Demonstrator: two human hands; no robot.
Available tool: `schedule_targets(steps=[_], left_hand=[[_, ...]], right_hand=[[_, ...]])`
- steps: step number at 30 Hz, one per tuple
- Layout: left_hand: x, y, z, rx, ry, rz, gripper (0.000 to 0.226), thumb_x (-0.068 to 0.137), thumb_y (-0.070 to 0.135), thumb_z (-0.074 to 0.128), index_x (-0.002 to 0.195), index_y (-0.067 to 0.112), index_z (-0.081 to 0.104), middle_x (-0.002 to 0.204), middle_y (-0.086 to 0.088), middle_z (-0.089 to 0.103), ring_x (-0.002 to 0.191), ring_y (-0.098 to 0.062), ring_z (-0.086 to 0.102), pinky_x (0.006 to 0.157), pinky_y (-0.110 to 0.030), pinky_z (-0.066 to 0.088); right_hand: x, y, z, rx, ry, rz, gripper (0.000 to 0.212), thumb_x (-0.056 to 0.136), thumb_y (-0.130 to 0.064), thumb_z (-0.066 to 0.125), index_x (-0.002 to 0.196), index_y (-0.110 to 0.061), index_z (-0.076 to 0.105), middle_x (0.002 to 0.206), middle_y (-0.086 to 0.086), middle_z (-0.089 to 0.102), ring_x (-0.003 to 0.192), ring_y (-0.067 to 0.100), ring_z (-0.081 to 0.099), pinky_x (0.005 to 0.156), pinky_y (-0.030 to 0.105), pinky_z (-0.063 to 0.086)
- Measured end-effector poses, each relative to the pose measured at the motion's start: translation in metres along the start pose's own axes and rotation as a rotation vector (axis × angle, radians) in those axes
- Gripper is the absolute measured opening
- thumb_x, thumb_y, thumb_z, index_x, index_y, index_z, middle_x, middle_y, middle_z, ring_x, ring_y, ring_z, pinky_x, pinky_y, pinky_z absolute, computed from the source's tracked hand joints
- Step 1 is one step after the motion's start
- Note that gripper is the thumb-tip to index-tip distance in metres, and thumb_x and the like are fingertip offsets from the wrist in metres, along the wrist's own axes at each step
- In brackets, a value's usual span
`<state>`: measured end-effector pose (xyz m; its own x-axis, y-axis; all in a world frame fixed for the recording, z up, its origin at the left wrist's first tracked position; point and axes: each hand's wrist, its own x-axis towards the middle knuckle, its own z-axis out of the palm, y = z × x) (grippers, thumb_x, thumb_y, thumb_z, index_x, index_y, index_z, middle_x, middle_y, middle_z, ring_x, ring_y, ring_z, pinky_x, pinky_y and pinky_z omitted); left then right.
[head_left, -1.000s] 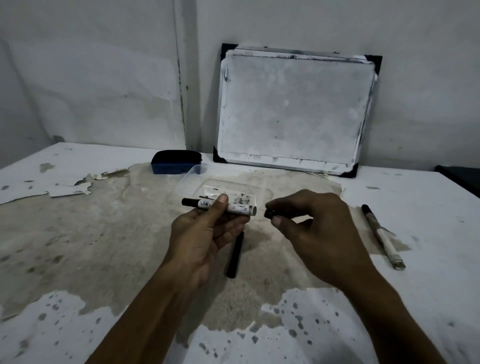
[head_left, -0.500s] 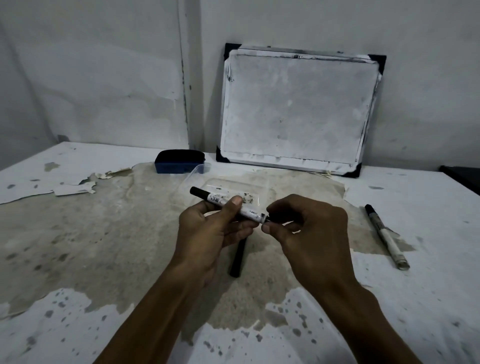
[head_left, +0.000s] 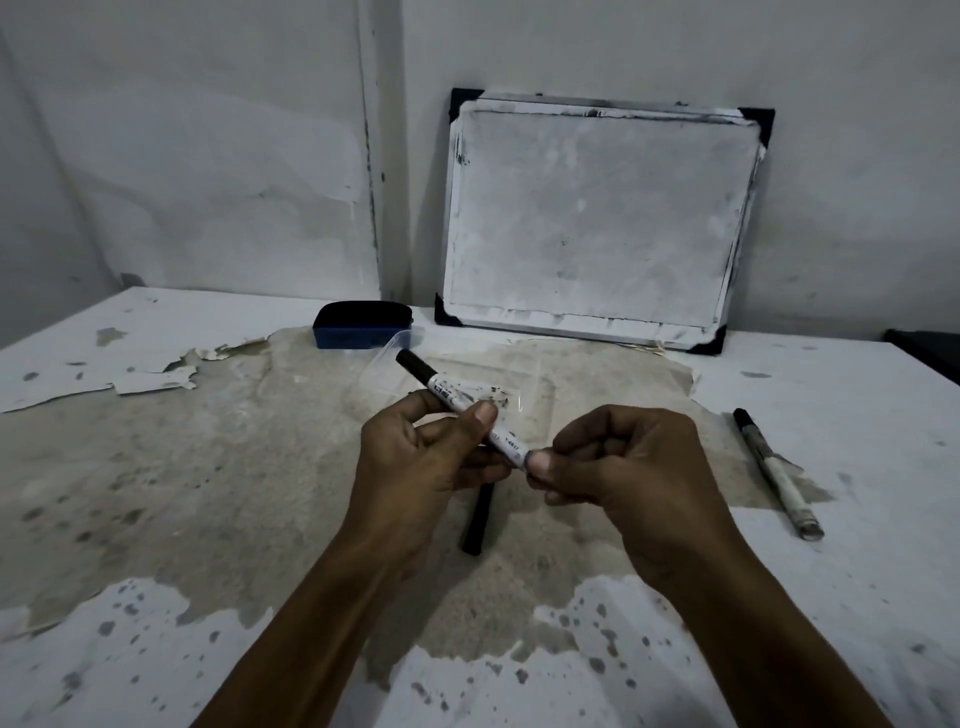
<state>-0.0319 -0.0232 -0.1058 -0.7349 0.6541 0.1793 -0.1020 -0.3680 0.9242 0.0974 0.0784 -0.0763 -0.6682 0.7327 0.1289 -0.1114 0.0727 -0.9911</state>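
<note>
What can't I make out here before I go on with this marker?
All head view.
Near end of the marker: covered by the right hand; capped or not, unclear.
Its label: print too small and blurred.
The black stick: upper part behind the left hand.
The dark object: cut off by the right edge.

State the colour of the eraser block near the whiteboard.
Rectangular eraser block: blue base, black top, head view.

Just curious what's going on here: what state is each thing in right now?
held marker: tilted, gripped by left hand, near end pinched by right hand
second marker: lying flat on table, untouched
black stick: lying flat, partly hidden
whiteboard: propped upright, blank, smudged
eraser: resting, untouched
</note>
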Motion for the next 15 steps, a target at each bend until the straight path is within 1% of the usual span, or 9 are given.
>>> schedule_targets(steps=[2, 5, 6, 8, 9, 10, 11, 13, 15], left_hand=[[-0.001, 0.001, 0.003, 0.102, -0.017, 0.045, 0.009, 0.084, 0.02, 0.071, 0.092, 0.019, 0.075, 0.081, -0.01, 0.08, 0.071, -0.024, 0.078, 0.059, -0.032, 0.062], [-0.002, 0.003, 0.008, 0.309, -0.01, 0.156, 0.015, 0.09, 0.017, 0.068, 0.092, 0.031, 0.074, 0.078, -0.004, 0.079, 0.069, -0.02, 0.076, 0.057, -0.033, 0.063], [-0.002, 0.005, 0.008, 0.385, 0.006, 0.196, 0.016, 0.09, 0.018, 0.068, 0.097, 0.032, 0.074, 0.075, -0.004, 0.078, 0.066, -0.017, 0.075, 0.053, -0.029, 0.061], [0.0, 0.01, 0.0, 0.591, 0.054, 0.282, 0.021, 0.089, 0.019, 0.069, 0.109, 0.024, 0.073, 0.063, -0.002, 0.073, 0.055, -0.007, 0.07, 0.046, -0.014, 0.052], [0.001, 0.013, -0.008, 0.723, 0.081, 0.301, 0.024, 0.089, 0.02, 0.07, 0.113, 0.021, 0.072, 0.059, 0.002, 0.071, 0.051, -0.003, 0.068, 0.043, -0.009, 0.048], [0.001, 0.018, -0.017, 0.857, 0.093, 0.284, 0.026, 0.088, 0.02, 0.072, 0.114, 0.019, 0.072, 0.058, 0.005, 0.069, 0.048, -0.001, 0.067, 0.04, -0.008, 0.046], [0.001, 0.022, -0.028, 0.971, 0.076, 0.223, 0.025, 0.087, 0.021, 0.072, 0.112, 0.019, 0.072, 0.057, 0.006, 0.069, 0.045, 0.0, 0.066, 0.038, -0.008, 0.046], [0.001, 0.029, -0.046, 1.165, -0.036, 0.016, 0.021, 0.086, 0.025, 0.074, 0.106, 0.02, 0.073, 0.058, 0.004, 0.069, 0.041, -0.006, 0.067, 0.041, -0.019, 0.053], [0.003, 0.031, -0.056, 1.335, -0.142, -0.147, 0.024, 0.082, 0.03, 0.076, 0.104, 0.02, 0.073, 0.062, 0.004, 0.068, 0.048, -0.01, 0.067, 0.05, -0.023, 0.052]], right_hand=[[-0.001, 0.0, 0.002, -0.075, -0.069, 0.026, 0.019, 0.062, 0.013, 0.081, 0.073, 0.003, 0.07, 0.062, 0.022, 0.071, 0.057, 0.031, 0.072, 0.048, 0.025, 0.054], [-0.002, 0.0, 0.007, -0.174, -0.161, 0.058, 0.019, 0.066, -0.001, 0.083, 0.081, -0.005, 0.073, 0.069, 0.016, 0.074, 0.068, 0.03, 0.074, 0.05, 0.024, 0.054], [-0.002, 0.001, 0.008, -0.251, -0.156, 0.039, 0.018, 0.067, -0.009, 0.085, 0.082, -0.011, 0.075, 0.072, 0.011, 0.075, 0.069, 0.024, 0.074, 0.051, 0.023, 0.054], [0.0, 0.005, 0.006, -0.475, -0.082, -0.04, 0.019, 0.068, -0.027, 0.085, 0.083, -0.019, 0.076, 0.072, 0.0, 0.076, 0.068, 0.008, 0.072, 0.054, 0.019, 0.053], [0.002, 0.007, 0.004, -0.582, -0.033, -0.082, 0.019, 0.069, -0.032, 0.083, 0.083, -0.022, 0.076, 0.071, -0.004, 0.074, 0.066, 0.003, 0.07, 0.055, 0.016, 0.053], [0.003, 0.008, 0.002, -0.669, 0.014, -0.112, 0.02, 0.069, -0.035, 0.082, 0.083, -0.023, 0.076, 0.071, -0.008, 0.073, 0.064, 0.001, 0.069, 0.056, 0.013, 0.052], [0.005, 0.01, -0.001, -0.734, 0.056, -0.126, 0.02, 0.07, -0.036, 0.082, 0.084, -0.023, 0.076, 0.072, -0.01, 0.073, 0.063, 0.0, 0.068, 0.058, 0.014, 0.053], [0.008, 0.013, -0.008, -0.823, 0.126, -0.122, 0.02, 0.073, -0.036, 0.08, 0.085, -0.021, 0.076, 0.073, -0.008, 0.073, 0.067, 0.002, 0.067, 0.065, 0.024, 0.057], [0.012, 0.015, -0.015, -0.889, 0.185, -0.108, 0.018, 0.075, -0.036, 0.078, 0.084, -0.021, 0.076, 0.075, -0.005, 0.073, 0.072, 0.009, 0.068, 0.071, 0.033, 0.059]])
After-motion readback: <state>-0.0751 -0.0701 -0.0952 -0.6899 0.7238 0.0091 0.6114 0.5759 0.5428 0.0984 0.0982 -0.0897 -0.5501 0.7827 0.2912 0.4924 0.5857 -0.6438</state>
